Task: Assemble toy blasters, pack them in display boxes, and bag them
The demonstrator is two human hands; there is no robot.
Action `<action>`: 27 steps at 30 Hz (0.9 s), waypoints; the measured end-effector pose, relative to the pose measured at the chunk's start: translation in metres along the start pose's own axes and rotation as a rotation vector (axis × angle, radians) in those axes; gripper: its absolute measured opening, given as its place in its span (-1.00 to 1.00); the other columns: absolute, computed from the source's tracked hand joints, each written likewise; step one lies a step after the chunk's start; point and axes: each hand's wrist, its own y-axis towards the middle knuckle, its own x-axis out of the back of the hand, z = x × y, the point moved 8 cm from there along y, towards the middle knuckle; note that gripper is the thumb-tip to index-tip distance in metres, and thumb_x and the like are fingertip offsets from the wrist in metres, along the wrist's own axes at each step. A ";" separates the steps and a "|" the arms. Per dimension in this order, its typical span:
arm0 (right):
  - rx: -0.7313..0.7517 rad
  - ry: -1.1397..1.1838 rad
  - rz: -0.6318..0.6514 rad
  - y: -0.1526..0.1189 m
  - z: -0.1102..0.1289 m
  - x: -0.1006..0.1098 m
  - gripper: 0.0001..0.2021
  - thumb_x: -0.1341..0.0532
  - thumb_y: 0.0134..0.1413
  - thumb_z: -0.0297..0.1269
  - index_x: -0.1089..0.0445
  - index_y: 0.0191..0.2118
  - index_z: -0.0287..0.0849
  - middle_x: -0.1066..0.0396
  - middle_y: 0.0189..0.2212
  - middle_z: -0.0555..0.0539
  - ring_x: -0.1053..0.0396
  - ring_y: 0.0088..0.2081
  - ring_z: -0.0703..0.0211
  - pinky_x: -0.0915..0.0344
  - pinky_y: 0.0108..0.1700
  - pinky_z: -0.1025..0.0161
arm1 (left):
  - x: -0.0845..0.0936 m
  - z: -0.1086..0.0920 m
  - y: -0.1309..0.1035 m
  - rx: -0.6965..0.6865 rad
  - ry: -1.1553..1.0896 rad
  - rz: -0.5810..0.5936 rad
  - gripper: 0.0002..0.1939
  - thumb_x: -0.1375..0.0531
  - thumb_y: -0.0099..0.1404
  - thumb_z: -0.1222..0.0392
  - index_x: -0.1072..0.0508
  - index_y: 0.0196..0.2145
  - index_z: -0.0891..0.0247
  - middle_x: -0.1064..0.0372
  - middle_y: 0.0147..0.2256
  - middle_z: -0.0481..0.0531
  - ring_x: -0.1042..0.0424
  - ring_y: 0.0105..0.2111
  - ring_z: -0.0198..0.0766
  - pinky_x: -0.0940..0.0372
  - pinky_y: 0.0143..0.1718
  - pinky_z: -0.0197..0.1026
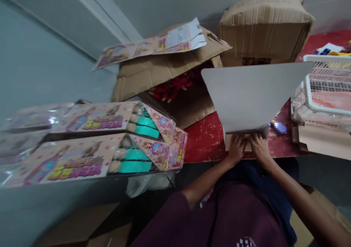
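A large card sheet (255, 97), plain pale grey on the side I see, stands tilted up at the table's front edge. Its near edge has a narrow tan flap (247, 147) bent over. My left hand (237, 145) grips that flap on its left part, fingers bent over the fold. Close beside it, my right hand (259, 144) grips the fold's right part, with its fingers curled on the card. The thumbs are hidden. Right of the sheet, a small purple-blue item (279, 127), blurred, lies on the red table (201, 139).
Packed toy boxes (90, 120) with turquoise parts are stacked at left. Printed flat cards (153, 45) rest on an open carton (148, 75) holding red things. A closed carton (264, 31) stands behind. At right is a white plastic basket (309, 93), with cardboard (326, 139) below.
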 end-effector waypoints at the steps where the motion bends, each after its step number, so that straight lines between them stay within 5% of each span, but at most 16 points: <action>1: 0.026 0.005 -0.029 -0.001 0.001 -0.006 -0.64 -0.01 0.34 -0.42 -0.39 0.15 -0.26 -0.37 0.10 -0.35 -0.30 0.12 -0.16 -0.37 -0.04 0.11 | -0.004 0.000 -0.004 -0.014 -0.008 -0.003 -0.54 0.00 0.49 0.14 -0.33 0.28 0.25 -0.24 0.31 0.19 -0.10 0.37 0.02 0.09 0.43 0.23; 6: 0.033 0.012 -0.074 0.002 0.000 -0.027 -0.68 -0.10 0.26 -0.45 -0.41 0.08 -0.33 -0.42 -0.03 -0.33 -0.30 0.05 -0.12 -0.34 -0.10 0.15 | -0.021 -0.002 -0.005 -0.054 -0.002 0.123 -0.20 -0.12 0.41 -0.12 -0.05 0.41 0.41 0.08 0.43 0.34 0.19 0.47 0.15 0.22 0.44 0.30; 9: 0.016 -0.003 -0.130 -0.002 -0.006 -0.026 -0.67 -0.09 0.27 -0.46 -0.40 0.10 -0.32 -0.41 -0.01 -0.31 -0.31 0.03 -0.10 -0.31 -0.06 0.15 | -0.006 -0.004 -0.005 -0.108 -0.100 0.066 -0.25 -0.15 0.39 -0.04 -0.11 0.38 0.40 -0.02 0.39 0.39 0.05 0.43 0.14 0.07 0.41 0.28; 12: -0.041 -0.016 -0.248 -0.013 -0.026 -0.024 -0.69 -0.09 0.26 -0.48 -0.41 0.06 -0.31 -0.41 0.00 -0.28 -0.31 -0.02 -0.04 -0.27 -0.03 0.17 | 0.044 0.001 -0.019 -0.128 -0.250 -0.292 -0.55 -0.11 0.42 0.12 -0.31 0.22 0.25 -0.42 0.09 0.26 -0.40 0.14 -0.06 -0.33 0.17 0.07; 15: -0.065 -0.046 -0.359 -0.021 -0.051 -0.026 -0.78 -0.12 0.23 -0.48 -0.45 -0.07 -0.29 -0.44 -0.09 -0.26 -0.32 -0.07 -0.01 -0.24 -0.04 0.18 | 0.097 0.027 -0.037 0.001 -0.269 -0.656 -0.75 -0.09 0.42 0.17 -0.37 0.03 0.21 -0.44 -0.15 0.17 -0.46 -0.11 -0.10 -0.40 -0.04 0.02; 19: -0.094 -0.085 -0.495 -0.021 -0.072 -0.024 -0.84 -0.13 0.24 -0.43 -0.46 -0.18 -0.27 -0.47 -0.17 -0.24 -0.34 -0.13 0.00 -0.24 -0.10 0.16 | 0.136 0.091 0.003 0.281 -0.277 -0.789 -0.82 -0.03 0.47 0.16 -0.34 -0.07 0.24 -0.40 -0.19 0.18 -0.43 -0.14 -0.12 -0.38 -0.05 0.00; 21: -0.128 -0.100 -0.516 -0.018 -0.079 -0.023 -0.83 -0.11 0.26 -0.42 -0.46 -0.20 -0.27 -0.48 -0.17 -0.26 -0.36 -0.16 -0.01 -0.26 -0.13 0.14 | 0.139 0.144 0.045 0.589 -0.308 -0.757 -0.77 -0.02 0.48 0.11 -0.35 -0.04 0.26 -0.40 -0.13 0.21 -0.44 -0.13 -0.15 -0.38 -0.04 -0.08; 27: -0.117 -0.122 -0.567 -0.026 -0.081 -0.034 -0.73 -0.13 0.20 -0.42 -0.48 -0.04 -0.23 -0.52 -0.07 -0.33 -0.47 -0.13 -0.15 -0.39 -0.15 0.02 | 0.136 0.271 0.179 0.887 -0.376 -0.687 -0.58 -0.18 0.43 0.12 -0.33 0.17 0.34 -0.34 0.13 0.32 -0.39 0.08 -0.03 -0.33 0.12 0.09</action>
